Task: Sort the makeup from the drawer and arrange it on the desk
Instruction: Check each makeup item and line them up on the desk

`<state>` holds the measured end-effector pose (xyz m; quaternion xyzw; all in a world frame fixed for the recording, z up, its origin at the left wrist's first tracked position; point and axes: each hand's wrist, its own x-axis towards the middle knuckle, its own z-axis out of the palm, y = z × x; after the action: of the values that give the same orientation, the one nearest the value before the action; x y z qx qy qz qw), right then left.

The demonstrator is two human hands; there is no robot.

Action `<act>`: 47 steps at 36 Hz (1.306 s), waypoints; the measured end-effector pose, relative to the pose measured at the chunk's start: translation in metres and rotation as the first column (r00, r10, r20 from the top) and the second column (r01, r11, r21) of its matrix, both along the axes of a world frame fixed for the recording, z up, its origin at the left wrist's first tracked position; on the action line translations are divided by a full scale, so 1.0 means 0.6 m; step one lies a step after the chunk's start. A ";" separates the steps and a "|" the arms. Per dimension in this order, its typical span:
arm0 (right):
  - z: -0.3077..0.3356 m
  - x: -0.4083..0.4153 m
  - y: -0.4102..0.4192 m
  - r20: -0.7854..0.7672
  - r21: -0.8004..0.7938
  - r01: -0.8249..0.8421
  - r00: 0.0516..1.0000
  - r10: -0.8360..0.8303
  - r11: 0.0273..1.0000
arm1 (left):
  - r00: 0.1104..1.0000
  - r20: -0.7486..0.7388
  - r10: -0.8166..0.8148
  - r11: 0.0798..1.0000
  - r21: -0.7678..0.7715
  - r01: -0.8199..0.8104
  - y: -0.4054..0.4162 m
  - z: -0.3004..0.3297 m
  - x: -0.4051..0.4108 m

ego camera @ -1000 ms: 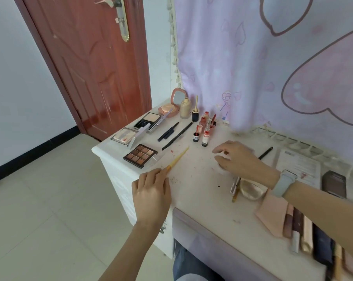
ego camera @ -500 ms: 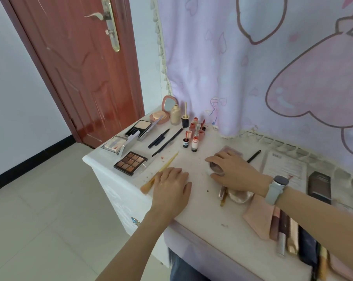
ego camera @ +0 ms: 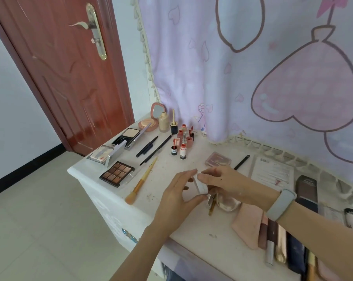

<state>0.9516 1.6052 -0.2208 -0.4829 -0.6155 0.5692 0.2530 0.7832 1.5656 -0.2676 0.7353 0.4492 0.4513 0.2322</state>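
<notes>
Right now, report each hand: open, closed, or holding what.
Left hand: fingers curled around a small white container, holding it.
Right hand: fingers gripping the same white container from the other side.

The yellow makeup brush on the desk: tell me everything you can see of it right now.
The makeup brush has a slim yellow handle, seemingly plastic or wood, tapering to a point, and a fluffy orange-tan bristle head. It lies flat on the white desk, set diagonally, bristles toward the near edge, tip toward the black pencils. It sits just right of the eyeshadow palette. Neither hand touches it.
</notes>
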 end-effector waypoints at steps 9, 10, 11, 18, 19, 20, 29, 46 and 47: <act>0.011 0.002 -0.010 0.071 0.068 0.051 0.996 -0.056 0.996 | 0.997 0.068 0.036 0.994 -0.106 -0.029 0.003 0.000 0.013; 0.011 0.001 -0.010 0.076 0.080 0.057 0.995 -0.063 0.995 | 0.996 0.075 0.038 0.993 -0.112 -0.030 0.005 0.001 0.013; 0.011 0.000 -0.010 0.093 0.100 0.059 0.993 -0.069 0.993 | 0.996 0.082 0.041 0.993 -0.116 -0.032 0.006 0.002 0.014; 0.017 0.003 -0.010 0.233 0.275 -0.026 0.972 -0.041 0.961 | 0.986 0.152 0.063 0.986 -0.163 -0.038 0.009 0.001 0.017; 0.018 0.003 -0.010 0.224 0.269 -0.036 0.974 -0.026 0.962 | 0.985 0.155 0.069 0.985 -0.170 -0.043 0.011 0.001 0.017; 0.017 0.003 -0.009 0.204 0.255 -0.038 0.979 -0.015 0.966 | 0.985 0.154 0.077 0.983 -0.175 -0.049 0.012 0.002 0.016; 0.020 -0.006 -0.007 0.348 0.325 -0.016 0.932 -0.104 0.946 | 0.993 0.102 0.059 0.989 -0.140 -0.044 0.009 0.008 0.016; 0.019 0.003 0.000 0.290 0.250 -0.024 0.956 -0.051 0.968 | 0.968 0.236 0.087 0.968 -0.249 -0.026 0.011 -0.001 0.018; 0.020 0.006 0.003 0.286 0.261 -0.020 0.956 -0.058 0.965 | 0.964 0.251 0.086 0.964 -0.265 -0.017 0.012 -0.002 0.017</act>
<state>0.9555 1.6067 -0.2085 -0.5298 -0.7108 0.4034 0.2264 0.7937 1.5729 -0.2687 0.6208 0.4892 0.4866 0.3720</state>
